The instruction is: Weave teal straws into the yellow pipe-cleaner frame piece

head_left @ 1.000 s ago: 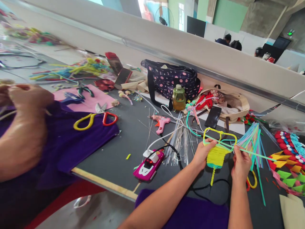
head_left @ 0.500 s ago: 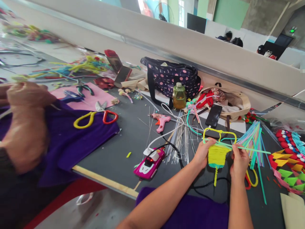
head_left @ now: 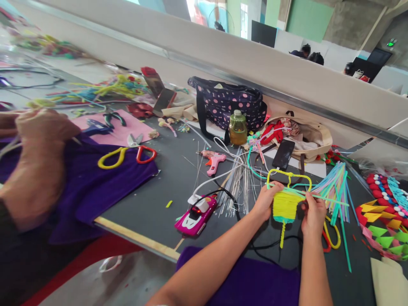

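In front of me is a yellow pipe-cleaner piece [head_left: 284, 205], with a wrapped body, a looped frame on top, a teal lower band and a twisted stem hanging down. My left hand [head_left: 267, 201] is closed on its upper left corner. At the upper right corner, my right hand [head_left: 314, 214] pinches a light green pipe cleaner [head_left: 333, 200], which lies across the top of the body and sticks out to the right. Beyond my right hand lies a bundle of pastel pipe cleaners [head_left: 338, 187]. Red-and-yellow-handled scissors [head_left: 333, 238] lie partly behind my right wrist.
A pink glue gun [head_left: 215, 160], metal wires [head_left: 237, 191] and a magenta car-shaped power strip [head_left: 196, 216] lie to the left, cables trailing. Behind are a bottle [head_left: 238, 128], phone [head_left: 283, 154] and bags. At far left, a co-worker's hands [head_left: 43, 127] work near more scissors [head_left: 127, 155].
The view has shifted slightly, moving the scene left. The green pipe cleaner's free end sticks out a shorter way past my right hand. Both hands keep their hold.
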Available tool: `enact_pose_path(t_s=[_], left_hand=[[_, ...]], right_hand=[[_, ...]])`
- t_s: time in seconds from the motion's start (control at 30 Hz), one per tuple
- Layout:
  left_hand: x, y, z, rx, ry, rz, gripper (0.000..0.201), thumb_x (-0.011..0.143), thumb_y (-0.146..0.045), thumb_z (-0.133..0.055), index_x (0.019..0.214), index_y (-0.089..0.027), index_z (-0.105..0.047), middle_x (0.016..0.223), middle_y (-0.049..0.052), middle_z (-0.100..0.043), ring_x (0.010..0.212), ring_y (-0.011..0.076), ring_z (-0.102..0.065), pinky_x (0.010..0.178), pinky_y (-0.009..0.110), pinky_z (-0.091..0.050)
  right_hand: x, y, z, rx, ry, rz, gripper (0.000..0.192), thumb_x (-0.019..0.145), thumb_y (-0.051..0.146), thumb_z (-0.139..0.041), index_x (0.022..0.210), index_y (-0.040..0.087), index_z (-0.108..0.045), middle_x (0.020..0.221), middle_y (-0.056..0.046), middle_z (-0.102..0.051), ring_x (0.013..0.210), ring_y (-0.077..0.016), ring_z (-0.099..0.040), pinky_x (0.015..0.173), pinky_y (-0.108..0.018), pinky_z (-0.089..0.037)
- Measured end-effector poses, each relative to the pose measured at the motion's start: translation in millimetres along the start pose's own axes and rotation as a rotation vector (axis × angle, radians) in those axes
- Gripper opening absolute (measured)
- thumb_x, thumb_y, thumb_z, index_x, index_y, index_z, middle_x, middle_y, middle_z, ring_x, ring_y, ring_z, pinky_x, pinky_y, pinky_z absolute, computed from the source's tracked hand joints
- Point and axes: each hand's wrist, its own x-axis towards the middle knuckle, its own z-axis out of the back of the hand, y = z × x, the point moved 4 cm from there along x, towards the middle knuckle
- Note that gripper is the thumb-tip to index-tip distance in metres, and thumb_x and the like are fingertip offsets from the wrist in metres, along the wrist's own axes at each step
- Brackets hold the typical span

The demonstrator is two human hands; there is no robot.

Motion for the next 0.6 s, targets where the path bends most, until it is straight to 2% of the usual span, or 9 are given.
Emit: enact_pose_path(t_s=[0.23, 0.4, 0.6], left_hand=[[-0.3, -0.5, -1.2, -0.008, 0.01, -0.011, 0.019, 0.057, -0.023, -0.074, 0.066, -0.015, -0.06, 0.059, -0.002, -0.059, 0.053, 0.0112, -0.053, 0.054, 0.023, -0.039], [2.1, -0.7, 0.7, -0.047, 0.006, 0.008, 0.029, 0.058, -0.031, -0.081, 0.074, -0.015, -0.062, 0.064, -0.001, -0.063, 0.057, 0.0118, -0.058, 0.058, 0.023, -0.042], [1.8, -2.5, 2.2, -0.05, 0.001, 0.035, 0.033, 0.061, -0.031, -0.078, 0.088, -0.015, -0.067, 0.074, 0.002, -0.068, 0.062, 0.0122, -0.06, 0.058, 0.022, -0.043]], right_hand=[[2.9, -3.7, 3.3, 0.014, -0.012, -0.038, 0.035, 0.058, 0.038, -0.079, 0.077, 0.018, -0.058, 0.06, 0.007, -0.053, 0.048, -0.0067, -0.045, 0.039, -0.018, -0.034], [5.5, -3.1, 7.4, 0.033, -0.045, -0.026, 0.035, 0.057, 0.035, -0.08, 0.078, 0.017, -0.058, 0.062, 0.006, -0.055, 0.047, -0.0063, -0.044, 0.039, -0.018, -0.034], [3.5, -1.9, 6.5, 0.021, -0.067, -0.015, 0.034, 0.059, 0.036, -0.079, 0.08, 0.017, -0.06, 0.062, 0.006, -0.056, 0.045, -0.0056, -0.044, 0.038, -0.017, -0.034]])
